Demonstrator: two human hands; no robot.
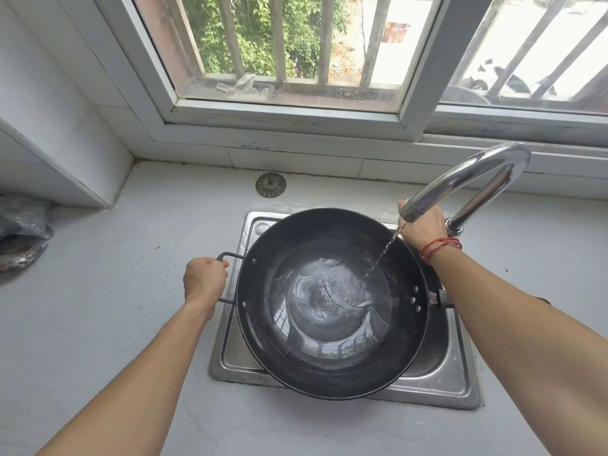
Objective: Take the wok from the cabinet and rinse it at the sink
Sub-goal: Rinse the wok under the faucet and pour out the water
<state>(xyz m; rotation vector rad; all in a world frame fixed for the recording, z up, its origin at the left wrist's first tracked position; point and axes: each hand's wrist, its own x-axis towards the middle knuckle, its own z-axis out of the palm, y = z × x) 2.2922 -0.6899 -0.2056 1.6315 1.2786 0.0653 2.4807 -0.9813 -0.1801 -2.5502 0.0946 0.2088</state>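
Gripping wok [329, 340] handle [231, 256] w/ L hand [204, 278]; holding R hand [421, 229] at faucet [460, 179], grip unclear; risking water-heavy wok tipping into sink [460, 391].

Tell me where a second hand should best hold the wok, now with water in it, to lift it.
The left hand grips the loop handle of the wok. Take the short stub handle on the opposite rim, beside the three rivets, coming from the right, fingers wrapped around it. Two opposite holds should keep the water-filled bowl level.
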